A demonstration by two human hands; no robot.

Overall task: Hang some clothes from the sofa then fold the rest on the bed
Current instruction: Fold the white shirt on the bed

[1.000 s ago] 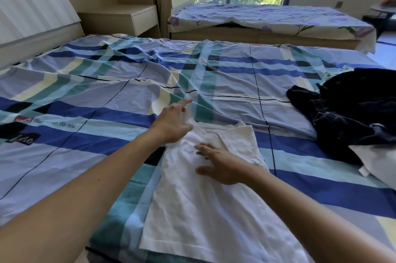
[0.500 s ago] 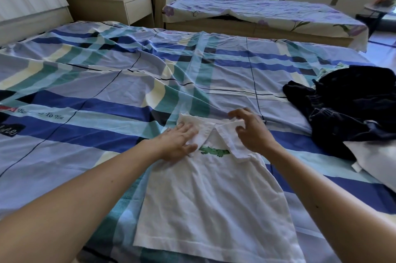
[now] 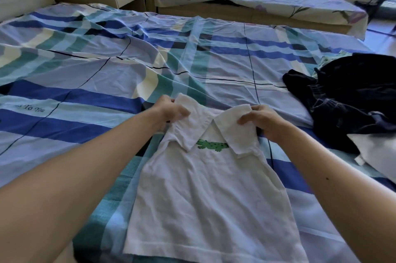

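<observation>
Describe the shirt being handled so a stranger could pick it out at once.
Find the big bed covered in blue and teal plaid. At its near edge a white polo shirt lies flat, its collar held by the left hand and right hand. Unlike the dark clothes pile to its right, it bears a green crocodile on the chest.

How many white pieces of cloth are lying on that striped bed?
2: the white polo shirt in the middle, near the camera; a white piece at the right edge, beside the dark clothes heap, which may hide more.
</observation>
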